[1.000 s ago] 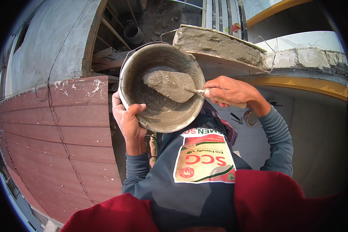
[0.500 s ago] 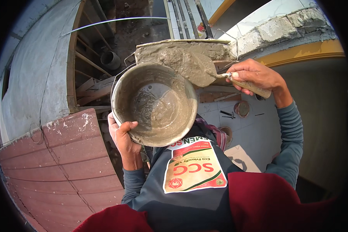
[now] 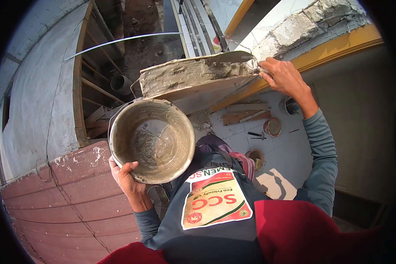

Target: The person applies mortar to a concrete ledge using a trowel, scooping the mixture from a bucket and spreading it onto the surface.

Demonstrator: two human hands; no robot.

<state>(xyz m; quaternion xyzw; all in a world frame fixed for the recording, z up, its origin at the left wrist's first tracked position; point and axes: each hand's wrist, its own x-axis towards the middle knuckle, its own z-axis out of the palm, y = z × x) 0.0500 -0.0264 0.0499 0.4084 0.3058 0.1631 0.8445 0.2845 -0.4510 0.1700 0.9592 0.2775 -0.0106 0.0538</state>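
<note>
My left hand (image 3: 130, 180) grips the near left side of a round bucket (image 3: 179, 132), thumb over the rim. The bucket is tilted so its inside shows, smeared grey with a little wet mortar (image 3: 152, 143) at the bottom. My right hand (image 3: 284, 79) is closed round the handle of a trowel (image 3: 235, 56), at the right end of a board-sided form (image 3: 207, 90). The trowel's blade lies along the far edge of the wet mortar (image 3: 176, 78) filling the form. My fingers mostly hide its handle.
Broken blockwork (image 3: 295, 33) and a yellow frame (image 3: 334, 53) rise at the right. Red-brown boards (image 3: 70, 193) lie at the left. On the tiled floor below stand a small mortar-filled pail (image 3: 273, 127), a bucket (image 3: 290, 105) and a hammer-like tool (image 3: 256, 135). A pale pipe (image 3: 123, 39) crosses the far left.
The bucket has moved left and away from the form, in my left hand. My right hand has raised the trowel from above the near mortar to the form's far right end.
</note>
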